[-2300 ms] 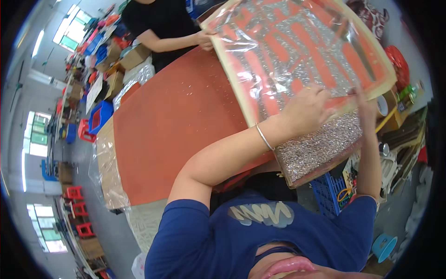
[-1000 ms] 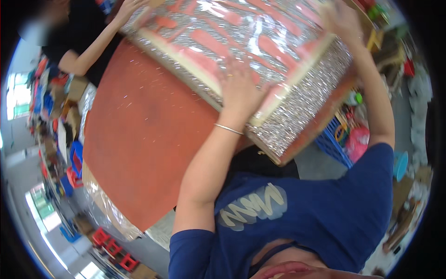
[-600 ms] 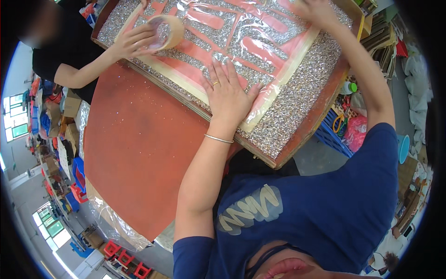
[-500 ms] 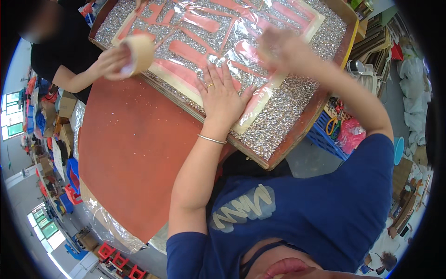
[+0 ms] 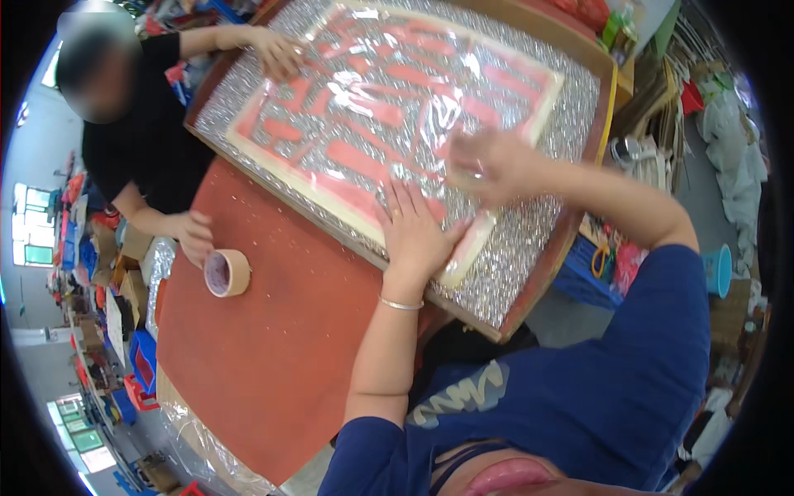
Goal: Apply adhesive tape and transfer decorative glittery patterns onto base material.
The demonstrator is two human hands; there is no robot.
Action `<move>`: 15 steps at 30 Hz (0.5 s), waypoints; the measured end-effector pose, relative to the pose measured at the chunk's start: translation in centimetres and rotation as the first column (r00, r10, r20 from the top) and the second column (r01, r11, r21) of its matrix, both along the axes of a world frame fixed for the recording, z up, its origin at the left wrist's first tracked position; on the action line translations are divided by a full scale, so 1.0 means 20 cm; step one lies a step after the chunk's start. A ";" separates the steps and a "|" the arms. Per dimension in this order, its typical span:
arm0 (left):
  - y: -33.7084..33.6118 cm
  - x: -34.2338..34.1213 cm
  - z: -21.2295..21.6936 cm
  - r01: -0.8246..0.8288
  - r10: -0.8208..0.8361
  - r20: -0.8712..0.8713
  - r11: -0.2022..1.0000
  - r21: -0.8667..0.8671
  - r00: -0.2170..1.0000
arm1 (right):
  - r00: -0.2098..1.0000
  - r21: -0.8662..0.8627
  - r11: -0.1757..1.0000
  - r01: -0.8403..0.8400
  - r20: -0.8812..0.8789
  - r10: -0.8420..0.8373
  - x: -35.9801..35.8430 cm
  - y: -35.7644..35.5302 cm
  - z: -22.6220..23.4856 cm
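My left hand lies flat with fingers spread on the near edge of a clear plastic sheet with pink-red shapes and a cream border. Under the sheet is a bed of small glittering silver pieces in a shallow wooden-edged tray. Over the sheet's right part is my right hand, smeared by motion; whether it holds anything is unclear. A co-worker's hand rests at the sheet's far left edge. Their other hand is beside a roll of tan tape.
The tape roll stands on a red-brown tabletop, left of the tray and scattered with small specks. A blue basket holding orange-handled scissors sits below the tray's right side. Farther right are a metal cup and a light-blue bucket.
The co-worker has set the tape roll down on the red-brown tabletop and let go of it. My left hand stays on the sheet; my right is still blurred over it. The whole view has shifted.
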State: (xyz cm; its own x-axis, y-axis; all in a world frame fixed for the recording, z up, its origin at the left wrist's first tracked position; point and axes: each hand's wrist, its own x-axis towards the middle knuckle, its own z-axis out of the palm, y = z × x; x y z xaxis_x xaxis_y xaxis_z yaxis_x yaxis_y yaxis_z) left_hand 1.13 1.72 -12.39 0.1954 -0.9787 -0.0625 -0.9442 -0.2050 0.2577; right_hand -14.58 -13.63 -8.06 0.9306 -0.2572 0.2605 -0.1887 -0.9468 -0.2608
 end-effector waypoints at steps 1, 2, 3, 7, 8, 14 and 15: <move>0.01 0.00 0.02 0.018 -0.018 -0.007 0.999 -0.037 1.000 | 0.976 0.063 0.977 0.205 -0.082 -0.200 -0.03 -0.10 0.03; 0.01 0.00 0.04 0.025 -0.026 -0.004 0.996 -0.090 1.000 | 0.912 0.092 0.915 0.394 -0.163 -0.376 -0.04 -0.34 0.04; -0.01 -0.04 0.04 0.030 -0.032 -0.018 0.995 -0.098 0.999 | 0.861 -0.176 0.856 0.486 -0.072 -0.503 -0.15 -0.59 -0.01; -0.03 -0.04 -0.02 0.018 -0.023 -0.057 0.996 -0.085 0.998 | 0.741 -0.353 0.693 0.628 -0.001 -0.672 -0.07 -0.81 -0.15; -0.03 -0.04 -0.03 0.029 -0.034 -0.051 0.996 -0.085 0.998 | 0.815 -0.327 0.775 0.541 -0.024 -0.579 -0.03 -0.75 -0.21; -0.03 -0.02 0.03 0.005 -0.008 -0.028 0.996 -0.095 1.000 | 0.939 0.126 0.944 0.306 -0.205 -0.277 0.15 -0.30 0.03; -0.03 -0.01 0.05 0.011 -0.014 -0.026 0.992 -0.128 1.000 | 0.881 0.030 0.899 0.437 -0.217 -0.421 0.16 -0.48 0.06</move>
State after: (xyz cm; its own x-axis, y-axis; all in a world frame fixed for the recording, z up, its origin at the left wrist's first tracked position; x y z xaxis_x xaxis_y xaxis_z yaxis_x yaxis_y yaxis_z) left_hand 0.91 1.06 -11.29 0.1829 -0.9814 0.0583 -0.9391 -0.1568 0.3059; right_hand -11.29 -23.14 -6.80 0.7544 -0.6548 0.0450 -0.6277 -0.7398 -0.2422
